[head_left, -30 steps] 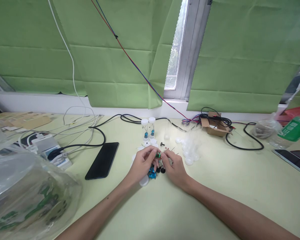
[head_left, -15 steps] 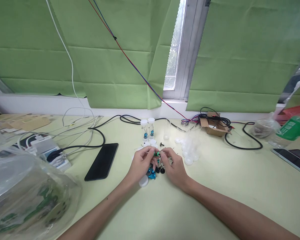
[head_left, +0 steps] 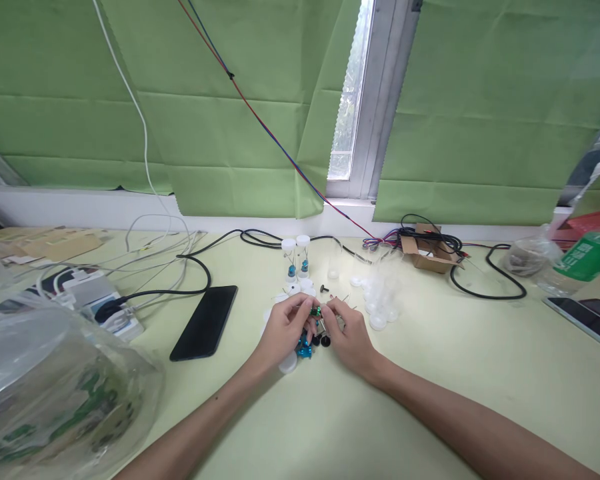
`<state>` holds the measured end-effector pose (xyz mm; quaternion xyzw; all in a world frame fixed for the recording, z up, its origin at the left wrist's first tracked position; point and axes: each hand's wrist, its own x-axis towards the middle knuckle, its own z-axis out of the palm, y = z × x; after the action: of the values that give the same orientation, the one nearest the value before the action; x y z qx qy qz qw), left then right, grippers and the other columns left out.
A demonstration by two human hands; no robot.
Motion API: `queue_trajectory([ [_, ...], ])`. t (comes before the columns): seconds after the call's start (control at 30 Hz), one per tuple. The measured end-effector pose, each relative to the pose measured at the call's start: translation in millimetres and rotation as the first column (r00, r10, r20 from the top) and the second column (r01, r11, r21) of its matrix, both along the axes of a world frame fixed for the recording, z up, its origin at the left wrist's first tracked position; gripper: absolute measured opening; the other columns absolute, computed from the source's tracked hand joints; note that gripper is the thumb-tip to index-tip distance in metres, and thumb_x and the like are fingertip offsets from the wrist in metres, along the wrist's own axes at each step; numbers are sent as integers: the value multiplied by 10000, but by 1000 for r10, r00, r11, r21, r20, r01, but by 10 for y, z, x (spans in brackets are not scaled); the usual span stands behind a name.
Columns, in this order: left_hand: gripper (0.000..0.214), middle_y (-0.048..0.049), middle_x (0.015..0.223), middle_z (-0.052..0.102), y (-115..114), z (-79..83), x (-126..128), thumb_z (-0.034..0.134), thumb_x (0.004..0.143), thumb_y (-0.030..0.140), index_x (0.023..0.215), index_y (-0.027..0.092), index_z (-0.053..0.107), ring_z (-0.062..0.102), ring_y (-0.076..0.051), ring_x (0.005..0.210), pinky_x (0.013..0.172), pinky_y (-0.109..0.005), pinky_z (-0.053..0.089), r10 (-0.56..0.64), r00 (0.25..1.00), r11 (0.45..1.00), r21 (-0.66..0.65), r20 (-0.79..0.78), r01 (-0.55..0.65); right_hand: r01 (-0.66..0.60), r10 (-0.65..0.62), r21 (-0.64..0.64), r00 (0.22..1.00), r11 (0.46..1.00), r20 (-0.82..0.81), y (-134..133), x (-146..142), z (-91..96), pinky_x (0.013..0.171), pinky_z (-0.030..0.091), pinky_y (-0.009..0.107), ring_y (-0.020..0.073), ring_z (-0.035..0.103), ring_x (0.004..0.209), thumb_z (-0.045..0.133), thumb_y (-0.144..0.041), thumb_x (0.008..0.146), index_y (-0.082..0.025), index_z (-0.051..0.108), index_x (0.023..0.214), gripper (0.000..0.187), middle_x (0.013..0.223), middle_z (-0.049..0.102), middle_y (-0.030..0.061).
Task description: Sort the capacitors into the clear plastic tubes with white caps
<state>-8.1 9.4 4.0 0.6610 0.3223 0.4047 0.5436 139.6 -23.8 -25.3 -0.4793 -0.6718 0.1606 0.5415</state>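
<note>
From the head cam, both hands are up close together over a pile of little parts on a pale yellow-green tabletop point(head_left: 405, 427). The left hand point(head_left: 286, 328) has a small shiny green metallic piece point(head_left: 315, 311) pinched between thumb and fingers, so that's where the piece is: in the gap between the two hands, above the pile. The right hand point(head_left: 349, 333) has its fingertips bunched right at the green piece's other end, but I honestly can't tell if they're gripping it or some tiny bit next to it.

Under the hands there are blue metallic parts point(head_left: 305, 351) and black discs point(head_left: 325, 341), plus a white round cap point(head_left: 289, 363) poking out by the left wrist. Just beyond the hands, two clear tubes with white caps point(head_left: 303, 239) stand side by side, each with a blue piece inside. There's a clump of whitish translucent caps point(head_left: 378, 313) to the right of the right hand. Black phone point(head_left: 204, 323) lies off to the left, and a cardboard box point(head_left: 433, 260) with black cable sits near the window wall.
</note>
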Motion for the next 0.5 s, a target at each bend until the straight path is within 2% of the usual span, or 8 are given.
queue_trajectory([
  [0.13,305,27,555,573,-26,25,-4,511,922,446,896,159,611,510,-103,441,490,-228,422,-21,1000,1000,19,-14,21,24,-23,-7,999,1000,29,15,2,-17,578,363,275,138,444,552,358,-310,999,-218,422,644,373,567,468,-25],
  [0.37,301,24,553,583,-24,33,11,531,908,449,869,159,599,520,-104,434,480,-230,433,-23,1000,1000,5,11,23,47,-47,14,998,999,33,6,-4,-9,609,368,290,146,451,556,319,-297,1011,-219,410,615,413,543,474,-20],
  [0.43,299,24,546,578,-7,28,14,548,898,451,868,158,602,521,-106,430,467,-231,436,8,999,1000,-23,36,-8,47,-47,4,999,999,8,-6,-8,-6,613,386,287,149,481,580,347,-305,1004,-216,460,674,360,580,507,-15],
  [0.5,297,20,554,577,14,21,13,566,886,452,858,158,604,531,-111,440,460,-232,443,49,997,997,-55,63,-45,38,-38,-8,999,999,-25,-17,-15,-1,617,408,283,152,519,604,411,-315,984,-208,529,814,233,626,550,-13],
])
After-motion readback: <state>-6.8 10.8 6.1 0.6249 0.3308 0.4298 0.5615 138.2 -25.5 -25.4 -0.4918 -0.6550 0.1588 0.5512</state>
